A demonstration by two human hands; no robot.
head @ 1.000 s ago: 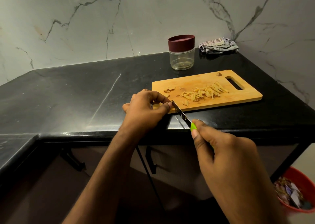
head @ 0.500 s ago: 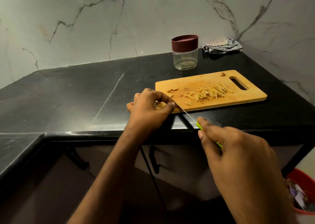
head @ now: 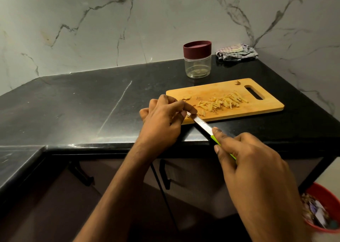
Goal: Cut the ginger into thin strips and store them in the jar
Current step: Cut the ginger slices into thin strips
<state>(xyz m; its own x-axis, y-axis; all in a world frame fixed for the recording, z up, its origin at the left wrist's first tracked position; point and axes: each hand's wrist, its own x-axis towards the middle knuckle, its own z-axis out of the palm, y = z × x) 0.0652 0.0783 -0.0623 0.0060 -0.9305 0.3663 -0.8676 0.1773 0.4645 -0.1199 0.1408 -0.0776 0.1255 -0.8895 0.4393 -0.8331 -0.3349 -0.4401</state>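
A wooden cutting board (head: 261,107) lies on the black counter with a pile of thin ginger strips (head: 222,101) in its middle. My left hand (head: 161,120) sits at the board's near left corner, thumb and forefinger pinched at the knife's tip; any ginger under the fingers is hidden. My right hand (head: 248,160) grips the green handle of the knife (head: 202,123), forefinger along the blade's back. A clear jar (head: 197,67) with a maroon lid on stands behind the board.
A folded striped cloth (head: 236,51) lies by the wall at the back right. The black counter (head: 82,103) ends just in front of my hands. A red bin (head: 325,195) with scraps sits on the floor at the lower right.
The knife blade has shifted slightly under my left fingertips and my right hand has eased back a little. Board, strips and jar stay where they were.
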